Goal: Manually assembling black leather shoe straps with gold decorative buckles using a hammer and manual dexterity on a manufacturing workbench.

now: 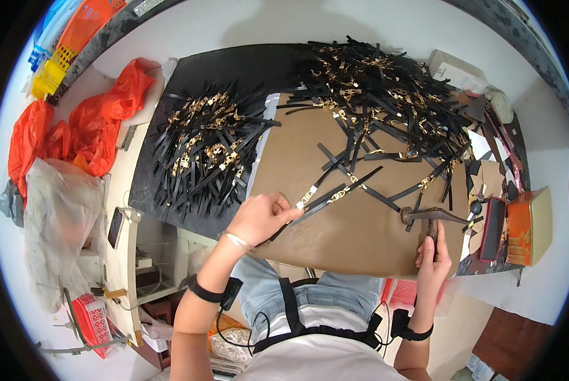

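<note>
My left hand (264, 219) pinches a black strap with gold metal links (309, 194) over the near left part of the brown mat (335, 236). A small white piece shows at its fingertips. Over on the right, my right hand (433, 256) is wrapped round the handle of a hammer (417, 216), whose metal head is raised a little above the mat. Between the hands lie a few loose black straps with gold links (340, 195), some crossing each other.
A big heap of such straps (386, 95) fills the far side; a smaller pile (208, 146) lies left on the black table (189, 70). An orange box (529, 227) and a dark red-edged case (493, 228) stand at the right edge. Red plastic bags (106, 120) hang at left.
</note>
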`<state>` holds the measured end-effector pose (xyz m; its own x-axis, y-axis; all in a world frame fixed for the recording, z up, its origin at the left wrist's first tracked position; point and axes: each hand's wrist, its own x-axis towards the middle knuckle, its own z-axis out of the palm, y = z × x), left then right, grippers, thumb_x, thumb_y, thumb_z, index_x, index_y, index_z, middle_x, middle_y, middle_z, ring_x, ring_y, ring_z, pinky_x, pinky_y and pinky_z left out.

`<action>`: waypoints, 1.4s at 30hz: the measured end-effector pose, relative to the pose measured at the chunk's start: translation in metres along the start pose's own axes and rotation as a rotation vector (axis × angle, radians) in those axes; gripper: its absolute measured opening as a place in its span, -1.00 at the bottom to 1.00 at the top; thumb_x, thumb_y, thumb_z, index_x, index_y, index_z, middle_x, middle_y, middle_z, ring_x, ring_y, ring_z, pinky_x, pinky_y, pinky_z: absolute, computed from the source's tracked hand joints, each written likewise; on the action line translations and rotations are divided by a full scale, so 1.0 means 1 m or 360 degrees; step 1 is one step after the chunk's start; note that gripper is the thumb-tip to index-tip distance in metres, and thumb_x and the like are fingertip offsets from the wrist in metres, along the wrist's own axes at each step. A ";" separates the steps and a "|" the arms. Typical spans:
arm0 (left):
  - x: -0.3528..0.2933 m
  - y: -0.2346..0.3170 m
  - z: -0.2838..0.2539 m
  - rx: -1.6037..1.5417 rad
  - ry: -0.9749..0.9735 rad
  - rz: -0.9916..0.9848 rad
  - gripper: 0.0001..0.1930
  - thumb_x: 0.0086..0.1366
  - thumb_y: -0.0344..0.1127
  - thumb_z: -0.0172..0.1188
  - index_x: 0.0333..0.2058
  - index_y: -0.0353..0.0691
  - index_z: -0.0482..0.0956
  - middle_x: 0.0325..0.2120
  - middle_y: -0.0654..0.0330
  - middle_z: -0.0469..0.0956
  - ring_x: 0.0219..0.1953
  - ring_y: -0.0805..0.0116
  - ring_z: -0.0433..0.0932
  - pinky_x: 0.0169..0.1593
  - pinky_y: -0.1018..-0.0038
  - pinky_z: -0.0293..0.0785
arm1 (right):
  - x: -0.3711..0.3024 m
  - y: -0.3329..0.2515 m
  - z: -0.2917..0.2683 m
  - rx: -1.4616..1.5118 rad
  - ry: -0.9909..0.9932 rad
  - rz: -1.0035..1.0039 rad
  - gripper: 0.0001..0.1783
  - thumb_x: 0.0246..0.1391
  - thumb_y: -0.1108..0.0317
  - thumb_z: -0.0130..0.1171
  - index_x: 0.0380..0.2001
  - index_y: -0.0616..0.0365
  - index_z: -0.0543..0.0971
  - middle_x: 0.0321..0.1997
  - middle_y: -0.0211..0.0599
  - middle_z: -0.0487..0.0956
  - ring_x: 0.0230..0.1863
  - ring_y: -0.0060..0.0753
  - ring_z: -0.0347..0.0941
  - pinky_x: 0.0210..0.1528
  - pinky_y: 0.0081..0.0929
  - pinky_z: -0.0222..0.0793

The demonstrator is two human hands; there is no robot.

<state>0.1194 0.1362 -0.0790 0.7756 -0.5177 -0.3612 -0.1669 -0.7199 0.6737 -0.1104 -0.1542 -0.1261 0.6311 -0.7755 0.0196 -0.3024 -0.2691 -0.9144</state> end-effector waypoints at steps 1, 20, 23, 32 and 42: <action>0.005 0.003 0.004 0.0124 0.0149 0.0038 -0.67 0.20 -0.09 0.42 -0.37 -0.30 0.66 -0.58 0.15 0.62 -0.53 0.33 0.61 -0.37 0.42 0.51 | 0.000 -0.001 0.000 -0.0011 -0.0010 -0.0008 -0.51 0.37 0.37 0.07 0.34 0.06 0.42 -0.54 -0.55 0.42 -0.61 -0.78 0.21 -0.56 -0.72 0.17; -0.065 -0.015 0.043 0.0374 0.1142 0.0452 -0.79 0.16 -0.45 0.33 -0.19 -0.25 0.66 -0.26 0.13 0.56 -0.24 0.12 0.54 -0.14 0.32 0.50 | -0.021 -0.073 0.026 -0.0353 -0.0390 -0.0768 -0.58 0.12 0.49 0.33 0.08 0.28 0.61 -0.31 -0.09 0.66 -0.35 -0.36 0.56 -0.23 -0.44 0.46; -0.067 -0.029 0.055 0.0141 0.1102 0.0247 -0.82 0.17 -0.45 0.33 -0.22 -0.24 0.66 -0.34 0.12 0.56 -0.31 0.15 0.55 -0.19 0.31 0.50 | -0.025 -0.113 0.053 -0.0565 -0.0728 -0.0759 -0.57 0.09 0.52 0.34 0.07 0.24 0.62 -0.41 -0.11 0.59 -0.46 -0.38 0.48 -0.35 -0.45 0.42; -0.042 -0.025 0.040 0.0044 0.0926 -0.0188 -0.74 0.23 -0.19 0.34 -0.48 -0.28 0.64 -0.60 0.05 0.61 -0.53 0.03 0.60 -0.41 0.22 0.49 | -0.023 -0.116 0.069 -0.0411 -0.0614 -0.0832 -0.55 0.10 0.53 0.32 0.10 0.19 0.62 -0.54 -0.24 0.43 -0.56 -0.42 0.29 -0.44 -0.52 0.28; -0.058 -0.033 0.043 -0.0318 0.0987 0.0010 -0.86 0.23 -0.37 0.33 -0.41 -0.33 0.62 -0.56 0.05 0.61 -0.56 0.18 0.60 -0.42 0.37 0.52 | -0.021 -0.111 0.112 -0.0679 -0.0660 -0.1084 -0.62 0.07 0.47 0.35 0.01 0.11 0.66 -0.48 -0.17 0.50 -0.62 -0.17 0.45 -0.53 -0.29 0.38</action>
<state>0.0539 0.1704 -0.1075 0.9924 -0.1157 0.0424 -0.1028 -0.5871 0.8029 -0.0096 -0.0441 -0.0700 0.9522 -0.1246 0.2790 0.0441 -0.8475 -0.5290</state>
